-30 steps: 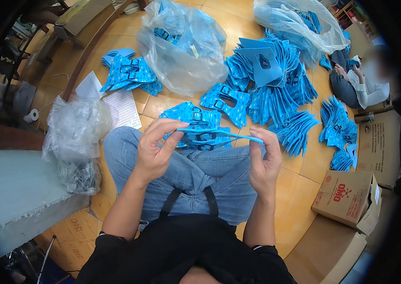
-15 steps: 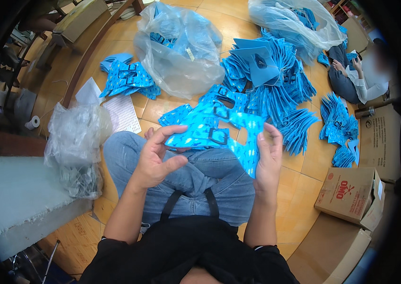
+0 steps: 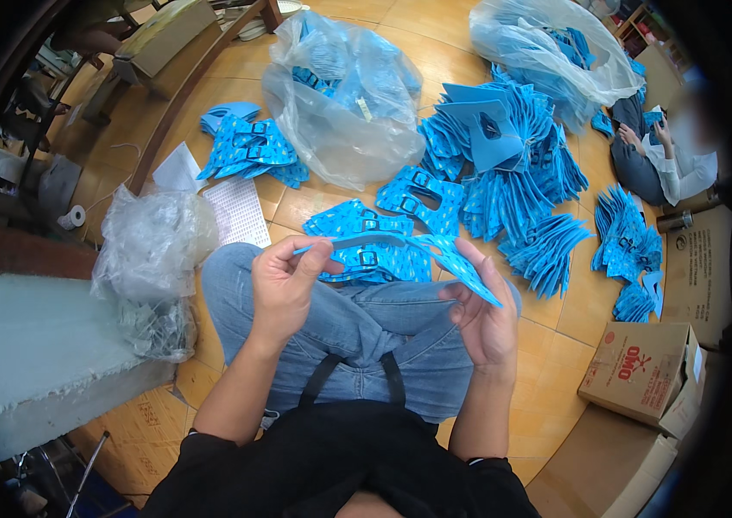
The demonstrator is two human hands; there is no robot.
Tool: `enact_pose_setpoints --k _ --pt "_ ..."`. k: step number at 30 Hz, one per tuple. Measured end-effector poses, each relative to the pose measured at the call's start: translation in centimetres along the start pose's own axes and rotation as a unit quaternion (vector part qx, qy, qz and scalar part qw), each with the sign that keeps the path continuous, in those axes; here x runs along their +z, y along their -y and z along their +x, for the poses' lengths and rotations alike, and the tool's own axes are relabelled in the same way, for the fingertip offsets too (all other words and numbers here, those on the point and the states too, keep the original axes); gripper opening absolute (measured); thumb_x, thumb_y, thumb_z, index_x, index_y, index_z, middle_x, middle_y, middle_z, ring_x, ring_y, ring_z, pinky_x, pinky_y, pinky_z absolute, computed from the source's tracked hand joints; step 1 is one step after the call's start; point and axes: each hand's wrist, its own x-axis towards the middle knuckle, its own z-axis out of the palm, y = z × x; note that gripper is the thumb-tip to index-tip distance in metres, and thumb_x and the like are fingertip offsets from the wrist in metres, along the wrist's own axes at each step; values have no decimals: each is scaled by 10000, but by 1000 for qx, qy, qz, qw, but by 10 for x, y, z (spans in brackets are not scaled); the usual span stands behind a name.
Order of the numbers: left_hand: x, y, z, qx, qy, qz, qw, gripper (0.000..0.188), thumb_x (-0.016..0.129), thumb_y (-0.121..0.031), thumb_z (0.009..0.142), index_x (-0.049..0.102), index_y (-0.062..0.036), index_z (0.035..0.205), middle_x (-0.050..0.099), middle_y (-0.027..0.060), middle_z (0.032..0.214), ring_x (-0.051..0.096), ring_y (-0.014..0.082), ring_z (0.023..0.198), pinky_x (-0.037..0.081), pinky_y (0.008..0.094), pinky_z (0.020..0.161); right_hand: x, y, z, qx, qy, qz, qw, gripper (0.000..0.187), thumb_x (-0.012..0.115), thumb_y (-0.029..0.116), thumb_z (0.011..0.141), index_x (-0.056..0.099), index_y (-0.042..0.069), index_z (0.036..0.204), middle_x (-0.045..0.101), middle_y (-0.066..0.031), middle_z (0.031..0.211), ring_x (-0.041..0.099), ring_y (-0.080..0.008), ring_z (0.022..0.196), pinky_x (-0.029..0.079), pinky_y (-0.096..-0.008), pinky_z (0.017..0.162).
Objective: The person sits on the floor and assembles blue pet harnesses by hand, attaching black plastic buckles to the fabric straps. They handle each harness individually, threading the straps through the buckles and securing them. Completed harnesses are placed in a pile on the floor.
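Above my lap I hold a blue patterned cut-out piece (image 3: 461, 266) between both hands, tilted so that its left part shows almost edge-on and bowed. My left hand (image 3: 288, 281) pinches its left end between thumb and fingers. The other end rests in my right hand (image 3: 482, 315), fingers behind and thumb along the edge. Just beyond, a small stack of similar blue pieces (image 3: 383, 268) with black buckles lies by my shins, partly covered by the held one. Another buckled piece (image 3: 422, 200) with an opening lies farther off.
Large bundles of blue pieces (image 3: 521, 164) fan out at right, near a clear plastic bag (image 3: 344, 129). Another stack (image 3: 253, 151) lies left of that bag. Crumpled plastic (image 3: 145, 250) sits at my left, cardboard boxes (image 3: 638, 375) at my right. Another person (image 3: 681, 168) sits far right.
The held piece has turned from facing up to nearly edge-on, and my right hand has lowered and rolled palm-up. The view has shifted slightly, uncovering more of the stack behind.
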Motion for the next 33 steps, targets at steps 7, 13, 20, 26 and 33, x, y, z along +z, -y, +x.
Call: enact_pose_setpoints --k 7,13,20,26,33 --pt "-2 -2 1 19 79 -35 996 363 575 -35 873 535 33 1227 605 123 1135 586 123 1018 473 242 810 -1 -6 6 -101 -7 -69 992 506 521 114 961 339 -29 1410 574 -125 1236 584 -150 1069 481 -276 888" --pt "1 -13 5 -84 87 -131 984 409 537 -73 927 465 17 1320 557 100 1222 550 108 1059 456 247 852 -7 -7 9 -160 -3 -127 979 496 497 101 972 323 -41 1414 488 -140 1352 492 -182 1216 379 -321 1035" --pt "13 4 11 -88 62 -96 990 285 522 -189 989 561 20 1180 619 9 967 554 41 849 455 192 756 -1 -18 12 -157 -3 -135 978 444 507 106 983 364 -30 1380 570 -83 1154 528 -85 992 429 -230 840" --pt "-8 21 18 26 52 101 993 251 511 -212 992 591 -13 1124 623 7 879 532 33 712 437 189 639 -26 -23 22 -121 16 -224 967 366 536 95 965 429 -21 1294 556 15 882 432 -15 737 349 -194 621" --pt "-10 52 3 -85 79 184 976 261 572 -171 948 584 -27 1166 603 11 800 542 63 702 436 201 647 -113 -48 139 -107 -165 -92 976 384 506 131 973 424 -21 1316 607 -73 1080 567 -117 962 465 -257 824"
